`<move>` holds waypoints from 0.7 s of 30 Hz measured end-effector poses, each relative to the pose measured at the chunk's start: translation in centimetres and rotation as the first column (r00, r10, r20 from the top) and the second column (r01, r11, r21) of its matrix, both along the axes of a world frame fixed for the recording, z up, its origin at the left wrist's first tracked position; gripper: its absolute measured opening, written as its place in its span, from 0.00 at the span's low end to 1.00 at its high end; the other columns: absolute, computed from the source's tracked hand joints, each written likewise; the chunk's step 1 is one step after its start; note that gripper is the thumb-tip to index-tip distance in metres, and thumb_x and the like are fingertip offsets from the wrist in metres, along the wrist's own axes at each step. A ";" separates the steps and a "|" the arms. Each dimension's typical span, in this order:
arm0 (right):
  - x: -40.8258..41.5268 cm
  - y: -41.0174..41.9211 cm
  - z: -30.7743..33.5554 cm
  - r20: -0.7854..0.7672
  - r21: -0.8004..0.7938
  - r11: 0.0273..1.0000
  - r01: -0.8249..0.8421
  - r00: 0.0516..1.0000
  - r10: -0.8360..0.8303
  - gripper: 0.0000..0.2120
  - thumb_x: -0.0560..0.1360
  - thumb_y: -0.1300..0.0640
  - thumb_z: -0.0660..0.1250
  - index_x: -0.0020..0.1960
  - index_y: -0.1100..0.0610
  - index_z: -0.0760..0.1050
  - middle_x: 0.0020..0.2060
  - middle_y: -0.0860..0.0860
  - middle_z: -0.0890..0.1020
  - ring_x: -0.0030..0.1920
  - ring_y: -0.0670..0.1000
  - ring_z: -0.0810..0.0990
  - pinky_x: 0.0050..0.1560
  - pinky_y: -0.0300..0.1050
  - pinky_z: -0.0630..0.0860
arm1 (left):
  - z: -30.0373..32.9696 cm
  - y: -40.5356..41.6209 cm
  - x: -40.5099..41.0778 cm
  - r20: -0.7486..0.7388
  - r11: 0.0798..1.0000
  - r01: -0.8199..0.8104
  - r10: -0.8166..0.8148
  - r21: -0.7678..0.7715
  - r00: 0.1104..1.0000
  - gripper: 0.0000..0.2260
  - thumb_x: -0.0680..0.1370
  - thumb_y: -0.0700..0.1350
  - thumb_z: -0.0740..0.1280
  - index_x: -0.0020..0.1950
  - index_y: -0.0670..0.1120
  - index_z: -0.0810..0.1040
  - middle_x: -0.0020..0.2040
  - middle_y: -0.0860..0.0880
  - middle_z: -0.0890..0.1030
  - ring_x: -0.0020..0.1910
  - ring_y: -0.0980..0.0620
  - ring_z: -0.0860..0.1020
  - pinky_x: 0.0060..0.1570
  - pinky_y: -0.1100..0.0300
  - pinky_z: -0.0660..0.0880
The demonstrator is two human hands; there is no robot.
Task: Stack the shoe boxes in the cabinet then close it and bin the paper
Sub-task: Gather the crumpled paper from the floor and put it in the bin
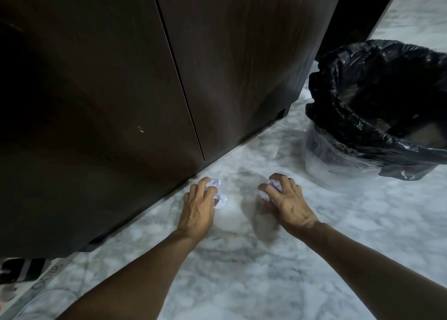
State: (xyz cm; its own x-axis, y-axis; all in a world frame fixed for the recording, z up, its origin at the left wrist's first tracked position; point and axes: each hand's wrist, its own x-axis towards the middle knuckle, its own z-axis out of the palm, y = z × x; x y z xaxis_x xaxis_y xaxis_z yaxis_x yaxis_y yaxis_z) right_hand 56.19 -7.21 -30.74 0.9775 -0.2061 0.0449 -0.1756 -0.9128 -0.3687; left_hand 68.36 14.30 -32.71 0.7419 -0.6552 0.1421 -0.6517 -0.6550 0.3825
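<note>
- White crumpled paper is in both my hands, low over the floor (242,259).
- My left hand (198,208) has its fingers curled tight around two paper wads (216,191), right by the cabinet (121,102).
- My right hand (285,201) pinches another paper ball (274,186).
- I think I grab both at once so it takes one trip.
- The cabinet doors look shut, so only the paper seems left.
- The bin (377,106) with its black bag stands near, on my right.
- The floor is grey and white marble.

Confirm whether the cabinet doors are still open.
No, both doors of the cabinet sit shut and flush, with only a thin seam between them.
</note>
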 end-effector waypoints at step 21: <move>-0.9 -0.1 9.0 0.160 0.018 0.999 0.029 0.987 -0.031 0.14 0.75 0.44 0.57 0.59 0.46 0.67 0.61 0.57 0.71 0.54 0.61 0.73 0.52 0.58 0.74 | 7.8 -5.5 -1.1 0.115 0.975 0.171 -0.156 -0.141 0.981 0.09 0.72 0.39 0.59 0.49 0.49 0.72 0.51 0.49 0.75 0.49 0.45 0.70 0.44 0.50 0.71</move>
